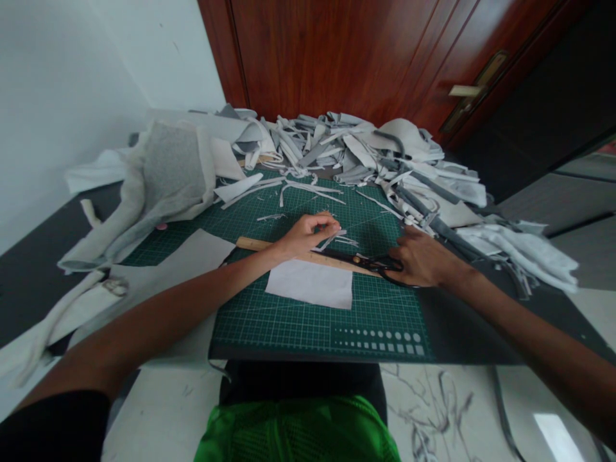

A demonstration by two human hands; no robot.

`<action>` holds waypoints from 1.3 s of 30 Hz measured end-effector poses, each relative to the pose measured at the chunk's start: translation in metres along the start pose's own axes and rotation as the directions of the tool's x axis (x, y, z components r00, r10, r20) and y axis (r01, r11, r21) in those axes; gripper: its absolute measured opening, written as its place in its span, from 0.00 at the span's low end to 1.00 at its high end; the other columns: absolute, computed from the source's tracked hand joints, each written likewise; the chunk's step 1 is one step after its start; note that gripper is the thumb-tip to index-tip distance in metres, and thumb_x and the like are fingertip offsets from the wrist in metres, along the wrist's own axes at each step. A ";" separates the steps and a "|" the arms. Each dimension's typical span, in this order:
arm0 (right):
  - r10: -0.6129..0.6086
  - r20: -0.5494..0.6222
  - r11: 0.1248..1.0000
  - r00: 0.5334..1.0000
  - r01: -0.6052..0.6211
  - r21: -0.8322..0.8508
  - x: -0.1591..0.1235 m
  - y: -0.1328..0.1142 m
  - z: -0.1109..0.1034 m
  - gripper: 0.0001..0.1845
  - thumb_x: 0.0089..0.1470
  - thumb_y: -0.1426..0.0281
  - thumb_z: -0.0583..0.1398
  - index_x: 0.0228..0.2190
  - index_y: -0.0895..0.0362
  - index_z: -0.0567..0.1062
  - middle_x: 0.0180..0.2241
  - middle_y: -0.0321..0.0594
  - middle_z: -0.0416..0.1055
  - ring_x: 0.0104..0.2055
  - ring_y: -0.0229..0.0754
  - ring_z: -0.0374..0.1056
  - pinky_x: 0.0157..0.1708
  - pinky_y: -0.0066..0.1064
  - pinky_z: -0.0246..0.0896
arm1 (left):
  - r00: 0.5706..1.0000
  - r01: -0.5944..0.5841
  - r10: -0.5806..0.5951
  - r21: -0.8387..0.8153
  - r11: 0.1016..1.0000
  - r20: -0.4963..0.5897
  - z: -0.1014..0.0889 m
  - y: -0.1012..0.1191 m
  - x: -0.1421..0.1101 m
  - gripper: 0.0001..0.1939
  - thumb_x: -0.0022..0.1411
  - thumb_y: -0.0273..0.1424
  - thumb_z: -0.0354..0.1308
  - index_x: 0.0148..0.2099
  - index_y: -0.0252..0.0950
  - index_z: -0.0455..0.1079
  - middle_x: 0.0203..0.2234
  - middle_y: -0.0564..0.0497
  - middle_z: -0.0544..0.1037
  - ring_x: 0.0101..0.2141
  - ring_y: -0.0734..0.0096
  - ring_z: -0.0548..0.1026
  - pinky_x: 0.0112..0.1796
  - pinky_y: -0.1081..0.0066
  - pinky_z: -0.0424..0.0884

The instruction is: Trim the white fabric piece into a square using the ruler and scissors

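My left hand is closed in a pinch on a thin grey fabric strip, just above a wooden ruler that lies across the green cutting mat. A pale rectangular fabric piece lies flat on the mat below the ruler. My right hand rests at the mat's right edge, its fingers closed on the handles of black scissors whose blades point left along the ruler.
A heap of grey and white fabric scraps covers the far side of the table. Folded grey cloth lies at the left. A red-brown door stands behind. Offcuts litter the floor.
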State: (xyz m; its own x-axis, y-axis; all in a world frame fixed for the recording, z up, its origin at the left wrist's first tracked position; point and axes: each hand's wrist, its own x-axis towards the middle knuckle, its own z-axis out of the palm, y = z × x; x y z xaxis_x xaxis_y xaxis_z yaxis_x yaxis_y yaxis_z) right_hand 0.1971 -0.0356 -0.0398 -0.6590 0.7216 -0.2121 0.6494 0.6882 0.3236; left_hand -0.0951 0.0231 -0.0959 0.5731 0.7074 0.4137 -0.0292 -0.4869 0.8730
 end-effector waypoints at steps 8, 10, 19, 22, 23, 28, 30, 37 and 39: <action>0.002 -0.050 1.000 0.999 -0.002 0.007 0.000 0.004 0.007 0.26 0.63 0.53 0.56 0.25 0.58 0.81 0.23 0.46 0.76 0.26 0.45 0.65 0.43 0.40 0.51 | 1.000 0.006 -0.006 0.028 1.000 -0.013 -0.001 0.001 -0.001 0.23 0.70 0.51 0.58 0.33 0.36 0.74 0.30 0.51 0.72 0.34 0.69 0.68 0.38 0.68 0.65; -0.004 -0.060 1.000 0.998 0.004 0.003 0.000 0.004 0.008 0.26 0.63 0.53 0.56 0.25 0.58 0.81 0.23 0.46 0.75 0.26 0.45 0.65 0.43 0.40 0.51 | 1.000 0.013 -0.013 0.015 1.000 -0.017 0.000 0.002 -0.001 0.24 0.70 0.51 0.58 0.33 0.35 0.73 0.31 0.51 0.72 0.34 0.69 0.67 0.38 0.68 0.65; -0.011 -0.034 1.000 0.999 0.011 -0.029 0.001 0.007 0.007 0.26 0.63 0.53 0.56 0.25 0.58 0.81 0.23 0.46 0.76 0.27 0.45 0.65 0.43 0.40 0.51 | 0.999 0.040 -0.041 -0.051 0.998 -0.029 0.001 0.005 0.000 0.24 0.68 0.52 0.60 0.32 0.36 0.72 0.30 0.52 0.69 0.31 0.70 0.65 0.36 0.68 0.63; -0.017 -0.044 1.000 0.999 0.016 -0.024 0.001 0.008 0.007 0.25 0.63 0.54 0.56 0.25 0.57 0.81 0.23 0.45 0.76 0.26 0.44 0.64 0.43 0.40 0.50 | 0.998 0.045 -0.048 -0.069 0.997 -0.039 0.001 0.004 -0.001 0.24 0.68 0.52 0.60 0.32 0.36 0.72 0.30 0.52 0.69 0.32 0.71 0.65 0.37 0.68 0.64; -0.016 -0.045 1.000 0.999 0.015 -0.025 0.001 0.008 0.007 0.25 0.63 0.54 0.56 0.25 0.57 0.80 0.23 0.45 0.75 0.26 0.44 0.64 0.43 0.40 0.50 | 0.998 0.048 -0.051 -0.075 0.996 -0.043 0.001 0.004 -0.001 0.24 0.68 0.52 0.60 0.32 0.36 0.72 0.30 0.52 0.69 0.32 0.70 0.66 0.37 0.68 0.64; -0.024 -0.051 0.999 0.998 0.022 -0.038 0.001 0.010 0.009 0.26 0.64 0.54 0.56 0.25 0.57 0.80 0.23 0.45 0.75 0.25 0.43 0.63 0.43 0.40 0.50 | 0.997 0.059 -0.064 -0.103 0.993 -0.046 0.001 0.006 -0.001 0.25 0.67 0.53 0.61 0.31 0.36 0.70 0.30 0.51 0.69 0.32 0.70 0.66 0.38 0.67 0.67; -0.025 -0.054 0.999 0.998 0.023 -0.036 0.001 0.010 0.009 0.25 0.64 0.54 0.56 0.25 0.57 0.81 0.23 0.45 0.75 0.26 0.44 0.64 0.43 0.40 0.50 | 0.996 0.066 -0.072 -0.116 0.991 -0.047 0.001 0.007 -0.001 0.25 0.66 0.53 0.61 0.31 0.36 0.70 0.30 0.52 0.69 0.32 0.70 0.66 0.38 0.67 0.67; 0.019 -0.006 1.000 1.000 -0.019 -0.024 0.001 0.004 0.001 0.26 0.62 0.53 0.57 0.24 0.57 0.80 0.23 0.46 0.75 0.27 0.45 0.65 0.44 0.40 0.51 | 0.993 0.083 -0.097 -0.193 0.978 -0.064 0.002 0.007 -0.001 0.25 0.65 0.54 0.62 0.32 0.36 0.70 0.29 0.53 0.68 0.31 0.71 0.66 0.38 0.67 0.67; 0.019 0.007 1.000 1.000 -0.019 -0.011 0.002 0.001 -0.001 0.26 0.63 0.53 0.56 0.24 0.57 0.80 0.23 0.46 0.75 0.27 0.45 0.65 0.44 0.40 0.51 | 0.993 0.089 -0.102 -0.197 0.976 -0.058 0.002 0.006 -0.002 0.25 0.66 0.54 0.62 0.32 0.36 0.69 0.30 0.52 0.68 0.32 0.70 0.66 0.38 0.67 0.66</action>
State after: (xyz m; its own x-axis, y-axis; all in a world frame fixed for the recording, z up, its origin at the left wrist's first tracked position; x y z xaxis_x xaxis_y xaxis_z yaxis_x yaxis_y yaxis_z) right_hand 0.1961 -0.0331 -0.0390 -0.6441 0.7349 -0.2122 0.6574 0.6737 0.3376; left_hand -0.0949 0.0182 -0.0914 0.5243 0.7822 0.3366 -0.1385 -0.3117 0.9400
